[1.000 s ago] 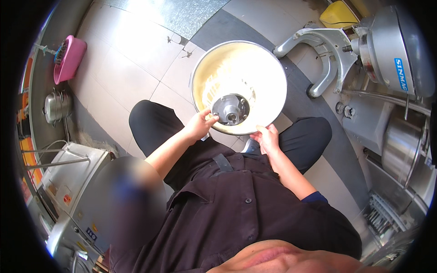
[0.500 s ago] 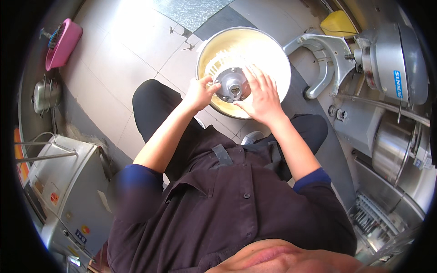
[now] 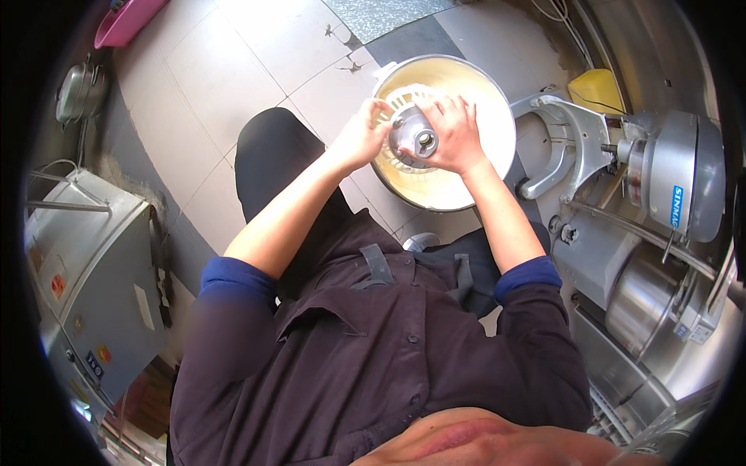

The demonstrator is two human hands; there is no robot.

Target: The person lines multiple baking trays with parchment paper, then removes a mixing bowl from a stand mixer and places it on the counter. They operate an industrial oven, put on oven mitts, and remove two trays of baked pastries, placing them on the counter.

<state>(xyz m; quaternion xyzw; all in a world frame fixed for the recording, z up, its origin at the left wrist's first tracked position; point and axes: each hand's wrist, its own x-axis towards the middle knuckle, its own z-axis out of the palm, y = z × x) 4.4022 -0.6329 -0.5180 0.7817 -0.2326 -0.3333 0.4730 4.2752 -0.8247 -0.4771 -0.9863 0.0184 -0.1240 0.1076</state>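
A large mixing bowl (image 3: 497, 144) stands on the floor between my knees, its inner wall coated with pale yellow batter or cream. A mixer whisk (image 3: 406, 140) with a grey metal hub and batter-coated wires is tilted in it, the hub's socket turned toward me. My right hand (image 3: 453, 133) is wrapped over the hub's right side. My left hand (image 3: 362, 140) is closed at the whisk's left side, with its fingertips on the wires by the hub. The fingers partly hide the wires, and strong glare washes out the far ones.
A stand mixer (image 3: 684, 179) with a curved bowl arm (image 3: 571, 147) is at the right, beside a yellow container (image 3: 595, 92) and a steel bowl (image 3: 641, 299). On the left are a grey metal cabinet (image 3: 109, 272), a lidded steel pot (image 3: 81, 93) and a pink basin (image 3: 128, 22).
My right hand has closed round the hub, and the whisk has tilted further. My left hand has shifted up along the wires. The whole view has swung slightly.
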